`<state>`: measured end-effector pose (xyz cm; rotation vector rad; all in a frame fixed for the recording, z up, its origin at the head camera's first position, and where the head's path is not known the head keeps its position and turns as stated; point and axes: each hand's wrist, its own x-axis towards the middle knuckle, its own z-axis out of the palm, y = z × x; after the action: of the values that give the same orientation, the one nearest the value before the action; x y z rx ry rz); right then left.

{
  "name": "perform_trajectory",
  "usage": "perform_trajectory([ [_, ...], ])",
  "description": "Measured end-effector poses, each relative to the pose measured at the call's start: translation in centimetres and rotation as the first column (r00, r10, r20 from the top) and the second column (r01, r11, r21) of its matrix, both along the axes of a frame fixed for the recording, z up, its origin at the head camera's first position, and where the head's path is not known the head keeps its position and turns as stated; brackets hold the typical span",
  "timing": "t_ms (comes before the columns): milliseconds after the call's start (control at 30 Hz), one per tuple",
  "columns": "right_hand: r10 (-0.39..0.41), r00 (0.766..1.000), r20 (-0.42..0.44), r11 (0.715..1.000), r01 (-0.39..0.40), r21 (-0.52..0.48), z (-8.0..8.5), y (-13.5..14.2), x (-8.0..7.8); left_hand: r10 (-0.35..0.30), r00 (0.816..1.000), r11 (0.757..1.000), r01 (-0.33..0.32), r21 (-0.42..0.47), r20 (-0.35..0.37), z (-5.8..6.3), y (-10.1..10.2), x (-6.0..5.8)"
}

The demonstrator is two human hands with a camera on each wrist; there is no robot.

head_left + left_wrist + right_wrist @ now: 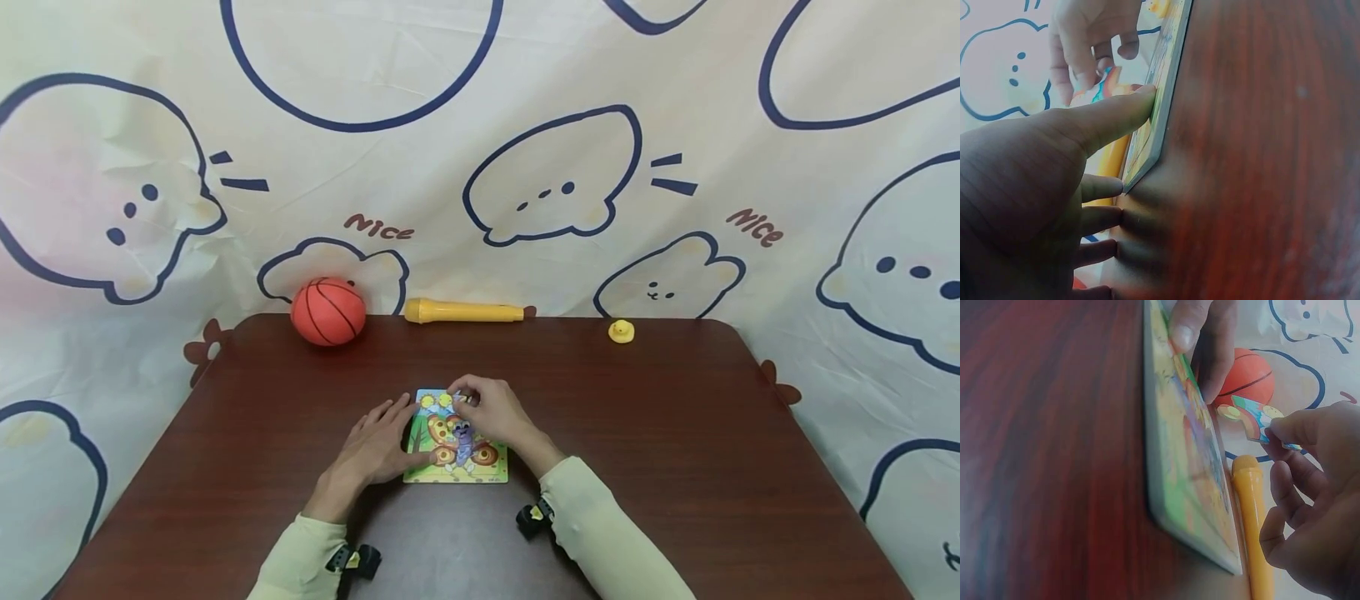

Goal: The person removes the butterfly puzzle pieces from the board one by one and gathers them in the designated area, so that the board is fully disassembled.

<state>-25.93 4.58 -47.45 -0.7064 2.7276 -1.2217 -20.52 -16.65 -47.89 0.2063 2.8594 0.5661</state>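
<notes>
A colourful jigsaw puzzle board [483,475] with a butterfly picture lies flat on the table in the head view. My left hand [378,446] lies along its left side, fingers spread and fairly straight, the thumb resting on the picture. Over the upper part of the board, my right hand [497,412] pinches a small puzzle piece [1250,415] between thumb and finger. The right wrist view shows this piece raised off the board; its other fingers are curled loosely. In the head view the right hand partly hides the board's upper right corner.
Along the far edge of the dark wooden table [675,467] are a small red basketball [328,312], a yellow toy microphone [468,312] and a yellow rubber duck [621,331]. Behind them hangs a white cloth [420,175] with cartoon drawings.
</notes>
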Motion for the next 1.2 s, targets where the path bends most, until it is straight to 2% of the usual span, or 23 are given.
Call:
perform_trajectory([
  [233, 0.013, 1.000, -0.019, 1.000, -0.013, 0.022, -0.2, 1.4, 0.3, -0.005, 1.000, 1.000, 0.005, 0.000, -0.008, 0.0, 0.1, 0.0],
  [467, -0.010, 0.999, -0.032, 1.000, 0.010, 0.024, -0.3, 2.8, 0.4, 0.000, 1.000, 1.000, 0.000, -0.012, 0.000, 0.0, 0.1, 0.0],
  [833, -0.077, 0.997, -0.008, 0.994, 0.077, 0.073, -0.5, 5.3, 0.3, 0.002, 1.000, 1.000, -0.002, -0.010, 0.004, 0.1, 0.2, 0.1],
  [1200, -0.161, 0.987, 0.032, 0.986, 0.159, 0.042, -0.4, 8.0, -0.2, 0.001, 1.000, 1.000, -0.001, -0.006, -0.006, 0.0, 0.1, 0.0],
])
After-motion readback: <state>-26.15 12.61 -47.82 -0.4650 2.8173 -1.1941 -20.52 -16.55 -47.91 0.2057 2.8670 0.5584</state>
